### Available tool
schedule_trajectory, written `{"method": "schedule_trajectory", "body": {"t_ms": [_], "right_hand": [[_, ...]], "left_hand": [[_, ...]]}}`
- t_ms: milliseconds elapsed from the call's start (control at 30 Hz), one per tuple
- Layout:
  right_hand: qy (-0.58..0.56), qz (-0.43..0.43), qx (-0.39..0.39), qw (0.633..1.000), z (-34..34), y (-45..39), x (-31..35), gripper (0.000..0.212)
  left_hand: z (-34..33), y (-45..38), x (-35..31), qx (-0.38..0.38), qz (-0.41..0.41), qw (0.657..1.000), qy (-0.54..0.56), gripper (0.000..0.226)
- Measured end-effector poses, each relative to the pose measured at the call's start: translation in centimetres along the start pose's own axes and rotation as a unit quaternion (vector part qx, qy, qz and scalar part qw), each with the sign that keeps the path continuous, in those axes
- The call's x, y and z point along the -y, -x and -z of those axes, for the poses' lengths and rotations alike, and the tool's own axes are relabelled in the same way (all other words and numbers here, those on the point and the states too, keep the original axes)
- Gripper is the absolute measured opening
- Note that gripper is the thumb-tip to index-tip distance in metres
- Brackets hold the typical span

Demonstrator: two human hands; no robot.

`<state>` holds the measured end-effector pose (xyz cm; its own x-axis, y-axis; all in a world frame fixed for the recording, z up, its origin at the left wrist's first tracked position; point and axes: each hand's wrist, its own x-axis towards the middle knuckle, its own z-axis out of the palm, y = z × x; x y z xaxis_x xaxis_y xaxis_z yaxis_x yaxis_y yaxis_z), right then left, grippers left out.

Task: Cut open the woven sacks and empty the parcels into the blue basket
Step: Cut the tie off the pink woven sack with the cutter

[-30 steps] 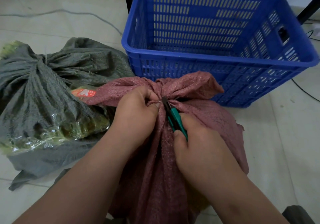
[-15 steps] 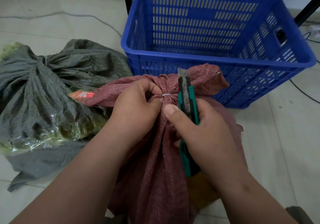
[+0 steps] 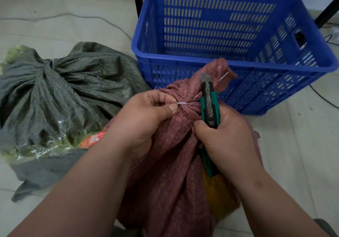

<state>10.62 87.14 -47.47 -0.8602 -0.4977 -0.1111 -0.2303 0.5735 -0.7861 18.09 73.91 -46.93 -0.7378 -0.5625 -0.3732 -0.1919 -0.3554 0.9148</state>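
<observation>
- On the pale tiled floor (image 3: 302, 145), in front of the big blue slotted plastic basket (image 3: 321, 66): a dusty-red woven sack (image 3: 170, 163) stands upright between the person's forearms, its neck bunched and cinched by a thin white tie (image 3: 183, 103).
- Change: a second ago the green-handled utility knife (image 3: 209, 106) was buried low against the gathered neck; half a second ago it had come up and away; now it stands nearly upright just right of the knot, blade tip (image 3: 204, 77) above the tie. The tie's loose white tail (image 3: 224, 76) sticks out past the blade.
- Reading: the tie still rings the neck, so the sack looks unopened. Probably a fresh approach for the cut, not a finished one.
- Left hand (image 3: 146, 119): fingers curled, thumb and forefinger pinching the neck right at the white tie, holding it taut.
- Right hand (image 3: 225, 141): wrapped round the knife handle, thumb lying toward the sack cloth.
- Basket: no parcels visible in it; it sits just behind the red sack, touching or nearly so, hard to tell.
- Second sack, grey-green woven (image 3: 60, 93), lies to the left, also tied at the neck. Crinkled clear plastic wrap (image 3: 36, 148) with greenish contents shows along its lower edge, and an orange-and-white printed packet (image 3: 91, 139) beside it.
- Materials: both sacks coarse, loose-weave, limp and pleated where gathered. Basket rigid, walls slotted. A yellow-orange patch (image 3: 220, 196) shows at the red sack's lower right; what it is cannot be told.
</observation>
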Motion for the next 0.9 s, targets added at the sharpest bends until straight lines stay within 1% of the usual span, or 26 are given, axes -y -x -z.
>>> {"method": "schedule_trajectory", "body": {"t_ms": [100,167,300,367,400,467,567,700,900], "right_hand": [[0.013,0.004,0.010,1.000,0.1,0.1,0.0,0.013],[0.012,0.015,0.007,1.000,0.3,0.6,0.1,0.016],[-0.022,0.064,-0.022,0.997,0.8,2.5,1.5,0.029],[-0.032,0.076,-0.008,0.997,0.6,3.6,2.0,0.023],[-0.021,0.075,0.010,0.997,0.2,4.0,2.1,0.020],[0.001,0.065,0.051,0.997,-0.5,4.5,2.1,0.024],[0.036,0.059,0.082,0.994,-1.0,4.5,1.8,0.029],[0.079,0.048,0.089,0.992,-1.0,4.1,1.5,0.010],[0.099,0.036,0.093,0.990,-1.5,3.9,1.6,0.010]], "left_hand": [[0.1,-0.2,-0.1,0.002,-0.007,0.999,-0.031,0.018],[0.3,-0.3,-0.3,-0.004,-0.012,0.998,-0.056,0.011],[0.3,-0.7,0.0,-0.049,-0.025,0.988,-0.141,0.021],[0.2,-0.7,0.0,-0.059,-0.035,0.983,-0.168,0.022],[0.2,-0.7,0.0,-0.060,-0.042,0.983,-0.170,0.021],[0.1,-0.7,0.0,-0.065,-0.055,0.983,-0.165,0.019],[0.1,-0.6,-0.1,-0.060,-0.050,0.987,-0.138,0.026],[0.4,-0.6,0.0,-0.044,-0.035,0.991,-0.118,0.024],[0.7,-0.5,0.1,-0.021,-0.025,0.990,-0.137,0.019]]}}
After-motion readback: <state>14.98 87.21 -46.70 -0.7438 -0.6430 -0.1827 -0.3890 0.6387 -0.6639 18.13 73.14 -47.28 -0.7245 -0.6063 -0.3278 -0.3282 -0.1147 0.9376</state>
